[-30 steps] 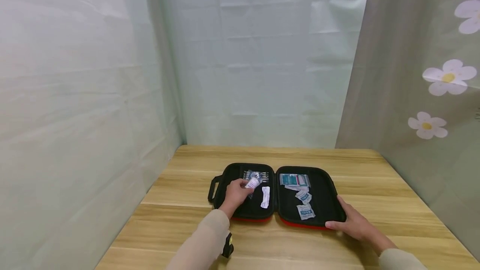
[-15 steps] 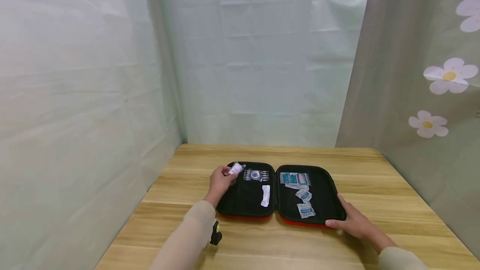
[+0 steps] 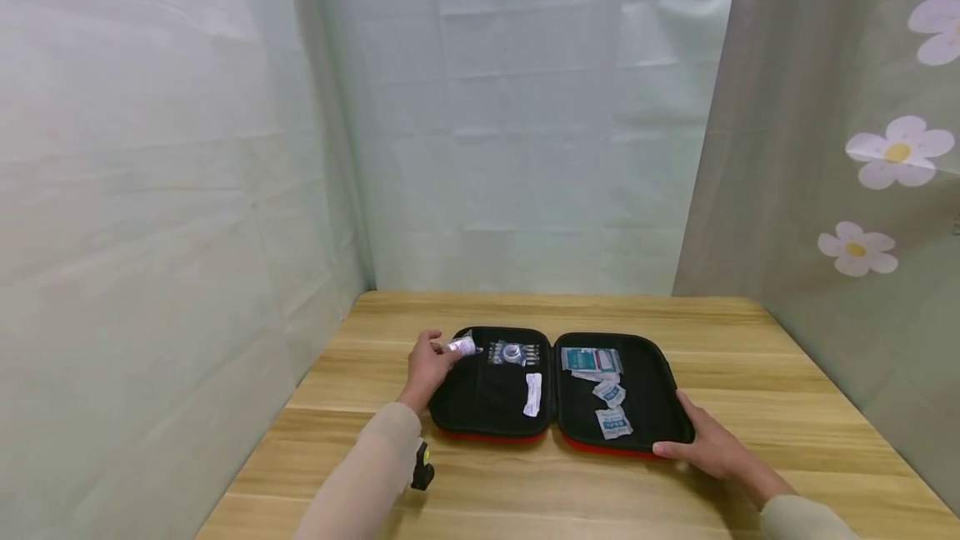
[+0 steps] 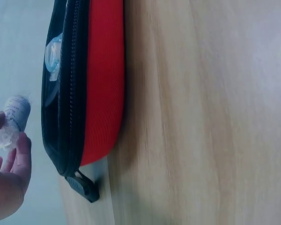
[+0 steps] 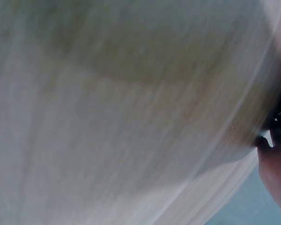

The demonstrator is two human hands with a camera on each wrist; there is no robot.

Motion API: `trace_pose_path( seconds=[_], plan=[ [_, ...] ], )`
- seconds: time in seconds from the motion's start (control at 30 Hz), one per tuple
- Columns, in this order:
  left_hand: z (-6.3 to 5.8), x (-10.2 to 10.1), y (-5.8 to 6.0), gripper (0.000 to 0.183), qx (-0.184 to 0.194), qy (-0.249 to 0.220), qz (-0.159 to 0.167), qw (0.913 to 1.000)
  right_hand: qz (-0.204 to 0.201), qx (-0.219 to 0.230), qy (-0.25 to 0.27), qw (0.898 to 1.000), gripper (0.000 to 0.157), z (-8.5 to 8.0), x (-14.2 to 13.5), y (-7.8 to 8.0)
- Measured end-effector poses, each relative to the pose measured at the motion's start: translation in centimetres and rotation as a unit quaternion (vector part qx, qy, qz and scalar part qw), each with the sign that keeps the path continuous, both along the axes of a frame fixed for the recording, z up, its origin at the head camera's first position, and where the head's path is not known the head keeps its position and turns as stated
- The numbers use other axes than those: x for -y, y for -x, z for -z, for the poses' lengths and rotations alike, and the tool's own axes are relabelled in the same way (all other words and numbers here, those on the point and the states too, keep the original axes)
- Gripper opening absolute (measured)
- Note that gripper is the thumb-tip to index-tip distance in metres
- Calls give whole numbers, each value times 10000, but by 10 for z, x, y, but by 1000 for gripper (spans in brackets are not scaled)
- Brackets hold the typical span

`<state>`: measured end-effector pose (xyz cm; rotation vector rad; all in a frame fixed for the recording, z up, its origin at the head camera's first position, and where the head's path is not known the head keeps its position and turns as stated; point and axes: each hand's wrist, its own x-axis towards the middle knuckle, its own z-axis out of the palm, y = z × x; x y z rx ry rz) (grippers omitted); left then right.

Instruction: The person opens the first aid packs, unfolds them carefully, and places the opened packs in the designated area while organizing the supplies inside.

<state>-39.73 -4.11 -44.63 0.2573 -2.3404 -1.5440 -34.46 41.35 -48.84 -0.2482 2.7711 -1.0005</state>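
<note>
A red zip case with black lining lies spread open on the table. Over the far left corner of its left half, my left hand pinches a wrapped bandage roll between thumb and fingers. The left wrist view shows this roll as white with small print, in clear crinkled film, above the case rim. My right hand holds the case's near right corner, thumb at the front edge and fingers along the side. In the right wrist view that hand is only partly visible at the right border.
The left half also holds a clear pack with a round roll, a row of small vials and a white paper strip. Teal-and-white packets and small sachets lie in the right half. Curtains stand behind the wooden table.
My left hand has carried the bandage roll leftward, from above the middle of the left half to its far left corner, then slightly lower. The right hand has stayed at the case corner.
</note>
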Motion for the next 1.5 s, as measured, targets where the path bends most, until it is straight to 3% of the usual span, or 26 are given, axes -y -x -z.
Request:
trace_pose_path(
  seconds=[0.27,0.9,1.3,1.5],
  plan=[
    [6,11,-1,36,-7,372,-107,9993,-18,9,-5,10000,116,-2,2,-1],
    [21,14,2,36,20,880,-140,9960,-42,-29,52,10000,118,6,0,-1],
    [20,7,3,32,-54,995,-259,9947,-46,-73,-9,10000,116,4,0,0],
    [18,-2,3,28,-7,1298,-256,9912,-14,-61,-12,10000,117,4,-2,1]
  ],
)
